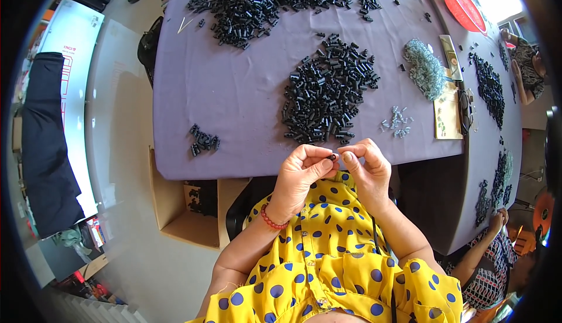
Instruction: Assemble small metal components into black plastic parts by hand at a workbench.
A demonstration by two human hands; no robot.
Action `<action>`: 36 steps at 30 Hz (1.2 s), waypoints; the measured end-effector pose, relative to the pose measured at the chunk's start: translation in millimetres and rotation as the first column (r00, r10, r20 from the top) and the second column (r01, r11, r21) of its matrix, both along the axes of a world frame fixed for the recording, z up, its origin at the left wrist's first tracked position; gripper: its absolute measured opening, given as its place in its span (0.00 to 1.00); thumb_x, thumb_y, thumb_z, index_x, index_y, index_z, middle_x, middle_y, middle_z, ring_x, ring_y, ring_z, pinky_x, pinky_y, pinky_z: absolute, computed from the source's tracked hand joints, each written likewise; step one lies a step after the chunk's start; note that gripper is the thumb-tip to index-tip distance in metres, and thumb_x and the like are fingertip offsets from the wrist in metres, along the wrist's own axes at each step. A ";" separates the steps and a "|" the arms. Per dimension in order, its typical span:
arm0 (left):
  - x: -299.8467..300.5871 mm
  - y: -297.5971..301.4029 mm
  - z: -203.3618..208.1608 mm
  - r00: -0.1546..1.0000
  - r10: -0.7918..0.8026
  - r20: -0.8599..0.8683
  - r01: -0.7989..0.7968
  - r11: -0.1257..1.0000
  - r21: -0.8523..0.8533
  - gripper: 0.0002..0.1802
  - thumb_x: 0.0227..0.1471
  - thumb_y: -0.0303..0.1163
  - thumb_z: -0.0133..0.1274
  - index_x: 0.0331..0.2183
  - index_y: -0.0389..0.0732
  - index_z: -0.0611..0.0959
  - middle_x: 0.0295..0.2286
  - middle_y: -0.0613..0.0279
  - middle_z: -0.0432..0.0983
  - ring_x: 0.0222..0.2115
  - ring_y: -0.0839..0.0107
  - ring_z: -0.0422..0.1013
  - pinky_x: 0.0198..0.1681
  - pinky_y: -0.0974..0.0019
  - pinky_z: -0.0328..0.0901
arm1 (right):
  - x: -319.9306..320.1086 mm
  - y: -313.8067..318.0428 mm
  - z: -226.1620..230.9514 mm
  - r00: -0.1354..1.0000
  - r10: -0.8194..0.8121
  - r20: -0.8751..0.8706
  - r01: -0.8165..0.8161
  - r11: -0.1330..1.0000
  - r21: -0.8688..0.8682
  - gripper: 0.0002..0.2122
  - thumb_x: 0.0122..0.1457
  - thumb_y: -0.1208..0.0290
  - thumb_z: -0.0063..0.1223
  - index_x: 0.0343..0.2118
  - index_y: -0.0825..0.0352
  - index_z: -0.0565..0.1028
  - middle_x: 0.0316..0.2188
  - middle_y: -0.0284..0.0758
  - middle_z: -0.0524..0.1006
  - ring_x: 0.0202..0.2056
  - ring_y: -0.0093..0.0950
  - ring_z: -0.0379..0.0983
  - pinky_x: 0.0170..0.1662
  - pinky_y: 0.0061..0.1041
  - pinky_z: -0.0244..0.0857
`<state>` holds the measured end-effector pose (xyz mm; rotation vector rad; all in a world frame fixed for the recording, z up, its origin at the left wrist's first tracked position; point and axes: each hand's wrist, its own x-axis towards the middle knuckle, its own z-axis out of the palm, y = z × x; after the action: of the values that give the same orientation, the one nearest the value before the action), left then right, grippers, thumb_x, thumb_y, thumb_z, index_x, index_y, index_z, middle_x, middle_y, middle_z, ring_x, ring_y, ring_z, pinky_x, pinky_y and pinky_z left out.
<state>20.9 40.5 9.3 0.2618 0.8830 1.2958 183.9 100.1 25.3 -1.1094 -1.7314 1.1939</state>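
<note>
At the near edge of the cloth-covered table, my left hand (303, 173) pinches a small black tubular part (332, 157) between thumb and fingers. Close beside it, my right hand (369, 168) is closed in a pinch at the part's other side; whatever its fingertips hold is too small to make out. Just beyond my hands lies a large pile of the same black parts (328, 89). A few small clear pieces (398, 122) are scattered to the right of that pile. To the left sits a small group of black parts (203, 140).
More black parts (263, 1) are heaped at the far side. A mound of clear pieces (424, 68), a yellow notepad (448, 109), glasses (466, 112) and a red basket (462, 7) lie rightward. An open cardboard box (190, 229) stands below left. Other people work at right.
</note>
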 end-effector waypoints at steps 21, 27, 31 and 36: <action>3.9 -2.0 -8.4 0.996 0.063 0.055 -0.060 0.997 -0.052 0.05 0.64 0.26 0.54 0.41 0.35 0.79 0.39 0.58 0.80 0.37 0.75 0.78 0.45 0.71 0.77 | 0.0 5.1 2.3 0.909 -0.030 0.416 -0.258 0.743 0.617 0.10 0.52 0.73 0.65 0.39 0.63 0.82 0.28 0.26 0.75 0.27 0.24 0.71 0.53 0.40 0.53; 0.8 -4.8 -12.4 0.998 0.012 0.067 -0.006 0.996 -0.090 0.06 0.64 0.25 0.54 0.41 0.35 0.78 0.38 0.58 0.81 0.37 0.75 0.79 0.45 0.71 0.77 | 2.3 8.9 5.9 0.898 0.088 0.431 -0.325 0.794 0.514 0.09 0.53 0.73 0.65 0.38 0.63 0.82 0.27 0.26 0.76 0.27 0.24 0.71 0.53 0.39 0.53; -5.1 -5.6 -11.0 0.996 0.008 0.089 0.001 0.994 -0.110 0.06 0.63 0.25 0.55 0.42 0.36 0.78 0.37 0.58 0.81 0.36 0.73 0.79 0.44 0.70 0.76 | 3.7 23.1 -1.8 0.959 0.143 0.245 -0.189 0.967 0.173 0.06 0.56 0.76 0.62 0.37 0.62 0.83 0.28 0.25 0.78 0.32 0.23 0.73 0.50 0.32 0.55; -7.5 -3.6 -11.9 1.000 -0.004 0.031 0.008 0.992 -0.127 0.08 0.61 0.25 0.56 0.43 0.37 0.79 0.37 0.57 0.82 0.37 0.70 0.80 0.44 0.68 0.76 | -7.2 51.9 -16.2 0.884 -0.115 0.453 -0.155 0.842 0.517 0.18 0.54 0.80 0.58 0.49 0.61 0.79 0.39 0.30 0.78 0.42 0.30 0.73 0.51 0.34 0.57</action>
<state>13.4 36.8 -2.6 0.1445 0.9340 1.2298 176.7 152.0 9.0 -1.0675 -2.2636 0.3789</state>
